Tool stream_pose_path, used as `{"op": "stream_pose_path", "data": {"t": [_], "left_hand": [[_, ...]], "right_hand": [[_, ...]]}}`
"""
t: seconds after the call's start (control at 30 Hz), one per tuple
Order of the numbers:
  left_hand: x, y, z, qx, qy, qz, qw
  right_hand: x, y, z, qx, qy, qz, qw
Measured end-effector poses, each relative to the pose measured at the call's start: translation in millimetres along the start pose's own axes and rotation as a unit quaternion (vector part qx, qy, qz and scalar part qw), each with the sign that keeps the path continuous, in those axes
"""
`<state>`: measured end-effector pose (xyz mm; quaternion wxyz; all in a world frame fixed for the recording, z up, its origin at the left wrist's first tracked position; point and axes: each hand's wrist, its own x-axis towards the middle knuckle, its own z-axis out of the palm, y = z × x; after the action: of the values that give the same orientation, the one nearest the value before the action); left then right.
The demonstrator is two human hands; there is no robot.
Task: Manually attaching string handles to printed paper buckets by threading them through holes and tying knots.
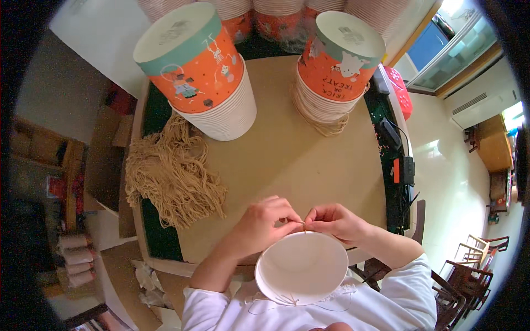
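A white paper bucket (302,265) rests against my lap, its open mouth facing up toward me. At its far rim, my left hand (271,219) and my right hand (337,222) meet with fingertips pinched together. Between them shows a short piece of tan cord (305,226) at the rim; most of it is hidden by the fingers. On the near rim a knotted bit of cord (294,302) is visible, with thin strands trailing over my white shirt. Left of my hands, a heap of loose tan cords (174,171) lies on the table.
Two upside-down stacks of orange-printed buckets stand on the table, one at far left (193,66) and one at far right (339,60) with cords around its base. More stacks (279,25) sit behind. A black-and-orange device (404,170) and a red basket (398,92) are at the right edge.
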<state>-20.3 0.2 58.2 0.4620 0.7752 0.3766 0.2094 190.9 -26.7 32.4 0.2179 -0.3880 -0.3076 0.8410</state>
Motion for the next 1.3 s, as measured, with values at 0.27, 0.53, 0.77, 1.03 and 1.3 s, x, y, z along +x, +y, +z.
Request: {"op": "stream_pose_path", "data": {"t": [0.27, 0.53, 0.77, 1.03, 1.3], "left_hand": [[0.4, -12.0, 8.7, -0.062, 0.050, -0.008, 0.997], [-4.5, -14.4, 22.6, -0.146, 0.081, -0.111, 0.980], [-3.1, -9.4, 19.8, -0.133, 0.078, -0.121, 0.981], [-6.0, -9.0, 19.6, -0.047, 0.109, -0.073, 0.990], [-5.2, -11.4, 23.4, -0.063, 0.111, -0.076, 0.989]], "right_hand": [[3.1, 0.2, 1.0, 0.015, 0.015, 0.009, 1.000], [5.6, -4.8, 1.1, 0.015, 0.041, 0.048, 0.998], [11.5, -14.5, -3.6, -0.055, -0.007, 0.047, 0.997], [19.2, -39.2, -8.6, -0.202, -0.125, 0.088, 0.967], [24.2, -18.9, -16.8, -0.133, -0.127, 0.047, 0.982]]}}
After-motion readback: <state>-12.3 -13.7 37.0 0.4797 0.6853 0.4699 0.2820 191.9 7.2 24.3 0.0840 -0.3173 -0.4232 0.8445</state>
